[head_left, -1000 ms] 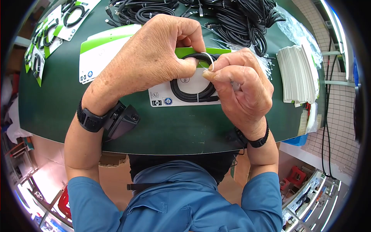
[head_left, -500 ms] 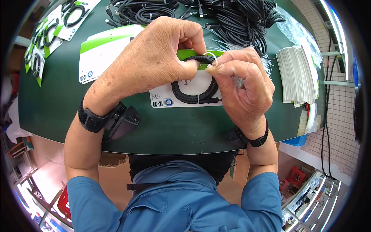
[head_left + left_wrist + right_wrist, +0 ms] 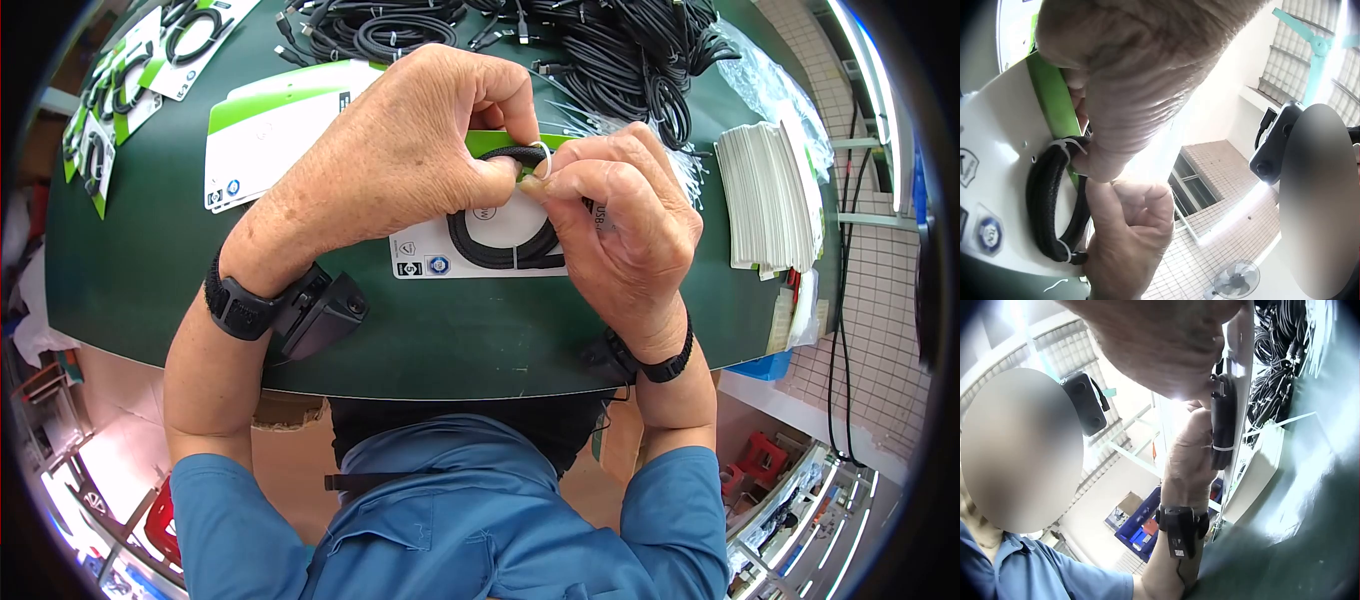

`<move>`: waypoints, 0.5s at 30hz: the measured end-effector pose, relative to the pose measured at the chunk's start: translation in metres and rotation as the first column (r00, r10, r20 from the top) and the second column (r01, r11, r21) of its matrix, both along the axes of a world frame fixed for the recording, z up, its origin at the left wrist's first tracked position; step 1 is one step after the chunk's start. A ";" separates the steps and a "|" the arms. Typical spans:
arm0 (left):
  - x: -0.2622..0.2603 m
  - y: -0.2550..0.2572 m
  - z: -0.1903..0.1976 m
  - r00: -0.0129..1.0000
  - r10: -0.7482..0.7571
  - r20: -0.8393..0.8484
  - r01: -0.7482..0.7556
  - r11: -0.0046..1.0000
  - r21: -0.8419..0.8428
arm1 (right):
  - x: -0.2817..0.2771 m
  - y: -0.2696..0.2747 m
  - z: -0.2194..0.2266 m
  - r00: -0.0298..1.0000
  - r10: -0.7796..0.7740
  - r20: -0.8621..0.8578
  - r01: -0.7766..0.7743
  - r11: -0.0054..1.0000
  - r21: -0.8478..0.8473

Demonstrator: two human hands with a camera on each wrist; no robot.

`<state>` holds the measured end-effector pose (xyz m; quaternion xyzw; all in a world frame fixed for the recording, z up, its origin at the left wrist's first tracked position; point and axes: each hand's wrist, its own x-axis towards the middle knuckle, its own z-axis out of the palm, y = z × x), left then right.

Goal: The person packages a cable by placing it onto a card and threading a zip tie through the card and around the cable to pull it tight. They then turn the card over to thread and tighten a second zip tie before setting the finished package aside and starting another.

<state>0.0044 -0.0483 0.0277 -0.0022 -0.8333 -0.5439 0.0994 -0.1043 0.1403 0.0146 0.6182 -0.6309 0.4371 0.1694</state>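
Note:
A black braided cable (image 3: 462,240), wound in a coil, lies against a white and green packaging card (image 3: 412,262). My left hand (image 3: 410,150) grips the coil and card at the top, its thumb over the cable and its fingers partly hidden behind the card. A thin white cable tie (image 3: 546,158) loops around the top of the coil. The right hand (image 3: 630,225) pinches the tie between thumb and index finger, close beside the left thumb. In the left wrist view, another white tie (image 3: 1065,250) binds the lower part of the coil (image 3: 1040,194).
Loose cards (image 3: 270,140) lie left of the hands, and carded cables (image 3: 195,40) at the far left. Black cables (image 3: 620,60) are heaped at the back, near scattered white ties (image 3: 690,175). A card stack (image 3: 765,195) and clear plastic bag (image 3: 765,75) sit right.
The right fingertips, pinching the tie, have shifted slightly left towards the left thumb. My left hand keeps its grip on the coil and card, moving only a little.

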 end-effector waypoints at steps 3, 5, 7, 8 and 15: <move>0.000 0.002 0.001 1.000 -0.009 0.026 0.009 1.000 0.004 | -0.003 0.003 0.004 0.997 0.025 -0.070 -0.020 0.997 0.072; 0.000 0.003 0.000 1.000 0.003 0.017 -0.003 1.000 -0.009 | -0.003 0.003 0.003 0.996 0.021 -0.091 -0.014 0.997 0.079; 0.000 0.004 0.002 1.000 0.003 0.008 -0.002 1.000 -0.024 | -0.003 0.004 0.003 0.990 0.017 -0.140 -0.004 0.996 0.093; 0.000 0.004 0.003 0.999 0.005 0.045 -0.004 1.000 -0.016 | -0.003 0.004 0.003 0.990 0.010 -0.144 0.002 0.996 0.084; -0.001 0.000 0.003 0.996 0.015 0.088 -0.021 0.998 0.061 | -0.016 0.014 0.021 0.961 -0.002 0.275 0.009 1.000 -0.026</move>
